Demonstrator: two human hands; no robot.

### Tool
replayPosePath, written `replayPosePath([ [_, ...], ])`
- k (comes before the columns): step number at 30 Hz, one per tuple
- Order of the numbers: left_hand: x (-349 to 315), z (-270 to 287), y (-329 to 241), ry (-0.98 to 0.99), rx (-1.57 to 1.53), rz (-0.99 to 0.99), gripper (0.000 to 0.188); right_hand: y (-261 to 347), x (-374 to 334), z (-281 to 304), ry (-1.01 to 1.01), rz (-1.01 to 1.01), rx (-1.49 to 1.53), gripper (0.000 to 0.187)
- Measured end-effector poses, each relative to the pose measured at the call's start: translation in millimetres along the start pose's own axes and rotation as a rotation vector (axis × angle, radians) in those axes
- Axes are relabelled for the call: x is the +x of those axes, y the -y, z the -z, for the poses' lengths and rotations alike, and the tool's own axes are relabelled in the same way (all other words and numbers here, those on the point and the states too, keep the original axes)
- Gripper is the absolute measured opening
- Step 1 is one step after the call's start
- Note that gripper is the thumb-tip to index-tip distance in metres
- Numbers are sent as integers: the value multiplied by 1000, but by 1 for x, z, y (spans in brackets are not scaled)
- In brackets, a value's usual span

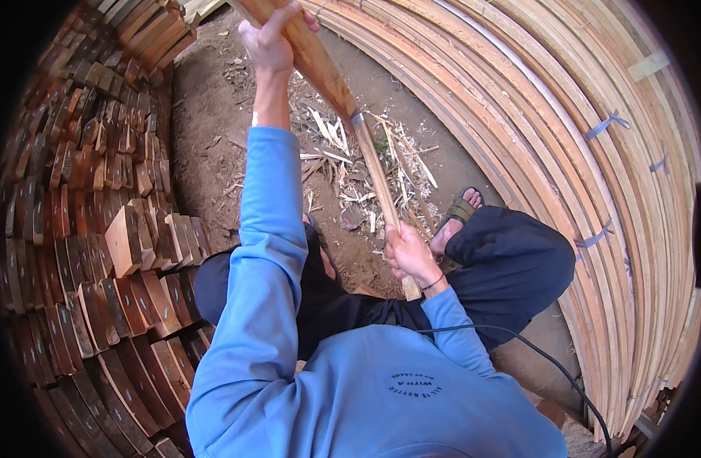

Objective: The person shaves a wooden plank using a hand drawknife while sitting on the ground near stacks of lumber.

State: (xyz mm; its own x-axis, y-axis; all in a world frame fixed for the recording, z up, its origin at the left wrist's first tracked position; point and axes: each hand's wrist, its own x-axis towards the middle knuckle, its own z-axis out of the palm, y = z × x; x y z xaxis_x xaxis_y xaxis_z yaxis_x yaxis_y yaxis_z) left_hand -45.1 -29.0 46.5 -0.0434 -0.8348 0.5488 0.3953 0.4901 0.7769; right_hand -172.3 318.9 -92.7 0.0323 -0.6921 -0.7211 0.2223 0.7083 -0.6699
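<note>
My left hand is stretched far forward, its fingers wrapped round a long, thick piece of wood. The wood slants down toward the middle and tapers at its near end; its far end leaves the picture. In my right hand, near my lap, is a wooden-handled tool, gripped close to the handle's lower end. A grey metal part shows at the tool's far end, against or just beside the wood's tapered tip. The blade's shape is hidden, so its exact kind cannot be told.
Stacked short wood blocks rise along the left. Long boards, bundled with blue ties, curve along the right. Wood chips litter the dirt floor between my sandalled feet. A black cable runs across my right side.
</note>
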Motion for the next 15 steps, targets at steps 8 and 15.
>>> replayPosePath([
  [8, -20, 5, 15, 71, -9, -20, 23, -7, 32, 18, 81, -62, 123, 23],
  [15, -11, -14, 1, 133, -27, -91, 19, 18, 39, 21, 67, -22, 26, 22],
])
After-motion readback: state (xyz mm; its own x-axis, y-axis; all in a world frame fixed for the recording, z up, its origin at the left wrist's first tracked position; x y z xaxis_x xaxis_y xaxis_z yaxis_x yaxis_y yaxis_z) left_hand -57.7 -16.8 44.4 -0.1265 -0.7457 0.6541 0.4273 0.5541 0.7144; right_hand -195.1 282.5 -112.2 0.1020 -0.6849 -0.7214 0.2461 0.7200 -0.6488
